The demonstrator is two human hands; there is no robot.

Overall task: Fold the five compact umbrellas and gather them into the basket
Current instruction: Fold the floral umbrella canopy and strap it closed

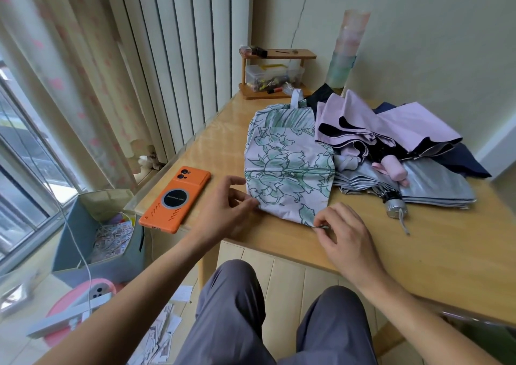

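The floral umbrella (287,166) is spread on the surface (418,253) at mid-frame. Its lower left edge is pinched by the left hand (223,214), its lower right corner by the right hand (349,239).

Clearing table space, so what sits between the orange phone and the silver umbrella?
In the head view, the floral umbrella lies between the orange phone and the silver umbrella; the left hand pinches its edge on the phone's side.

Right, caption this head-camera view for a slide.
Mid-fold: left hand and right hand pinch the floral umbrella on the wooden table.
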